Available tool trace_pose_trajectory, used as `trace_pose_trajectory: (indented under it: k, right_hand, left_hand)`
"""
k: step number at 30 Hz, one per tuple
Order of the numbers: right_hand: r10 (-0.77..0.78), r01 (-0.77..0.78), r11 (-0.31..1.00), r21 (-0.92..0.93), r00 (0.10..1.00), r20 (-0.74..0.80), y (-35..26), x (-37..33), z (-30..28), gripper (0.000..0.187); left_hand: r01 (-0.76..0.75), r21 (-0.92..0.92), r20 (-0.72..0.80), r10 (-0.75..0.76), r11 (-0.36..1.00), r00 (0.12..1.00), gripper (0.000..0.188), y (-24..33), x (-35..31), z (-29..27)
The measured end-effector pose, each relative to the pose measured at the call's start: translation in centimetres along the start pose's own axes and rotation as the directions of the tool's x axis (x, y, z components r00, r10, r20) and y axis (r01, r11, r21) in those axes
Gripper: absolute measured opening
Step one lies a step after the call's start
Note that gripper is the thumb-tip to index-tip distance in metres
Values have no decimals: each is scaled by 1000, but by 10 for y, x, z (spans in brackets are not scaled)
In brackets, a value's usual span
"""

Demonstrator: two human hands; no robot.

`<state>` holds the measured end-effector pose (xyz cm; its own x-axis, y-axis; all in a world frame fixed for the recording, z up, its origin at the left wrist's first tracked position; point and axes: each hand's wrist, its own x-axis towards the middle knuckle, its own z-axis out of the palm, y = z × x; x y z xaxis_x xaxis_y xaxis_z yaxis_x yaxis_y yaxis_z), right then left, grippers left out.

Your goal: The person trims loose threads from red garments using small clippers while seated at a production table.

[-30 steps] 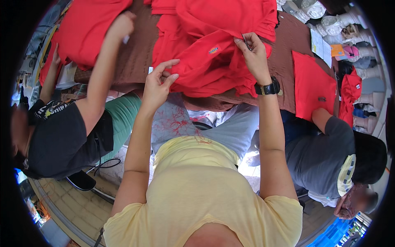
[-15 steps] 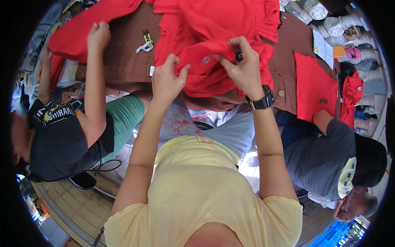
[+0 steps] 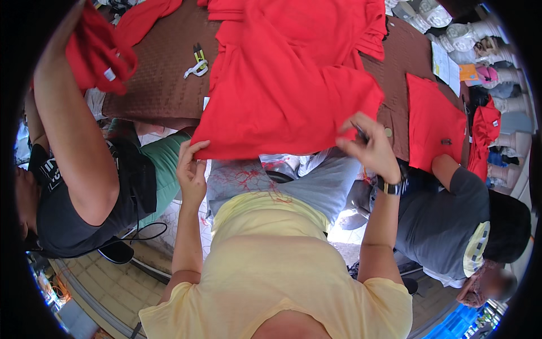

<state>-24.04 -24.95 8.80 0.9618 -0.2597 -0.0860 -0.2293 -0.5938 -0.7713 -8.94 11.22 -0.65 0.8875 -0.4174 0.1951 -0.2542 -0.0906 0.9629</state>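
Red garment (image 3: 282,113) is lying spread over the counter's (image 3: 155,93) near edge, no longer bunched, so its border is showing better. Your left hand (image 3: 191,169) is clamping its near-left corner; whether your right hand (image 3: 372,150) is gripping, I cannot tell.

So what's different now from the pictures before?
The red cloth, bunched up before, is now spread out toward the person, its badge out of sight. The left hand moved left and closer in, now holding the cloth's near corner. The right hand moved right and closer in, near the edge; touching or not, I can't tell. The left co-worker's arm swung left. The red piece on the right stayed put.
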Motion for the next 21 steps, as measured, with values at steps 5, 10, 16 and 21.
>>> trace_pose_trajectory:
  k: [5, 10, 16, 21]
  right_hand:
    - [-467, 442, 884, -150, 850, -245, -35, 116, 31, 11]
    - [-487, 386, 827, -410, 855, -177, -47, 221, 98, 18]
    - [-144, -28, 904, -426, 919, -366, -4, 258, 124, 20]
    - [-56, 200, 958, 205, 834, -549, 26, 200, 49, 24]
  left_hand:
    - [-260, 250, 173, 221, 932, 960, 33, 41, 6, 21]
    - [-433, 173, 430, 327, 885, 841, 39, 57, 4, 64]
    - [-439, 170, 588, 267, 882, 764, 27, 44, 1, 56]
    - [-301, 247, 686, 54, 921, 725, 17, 45, 6, 25]
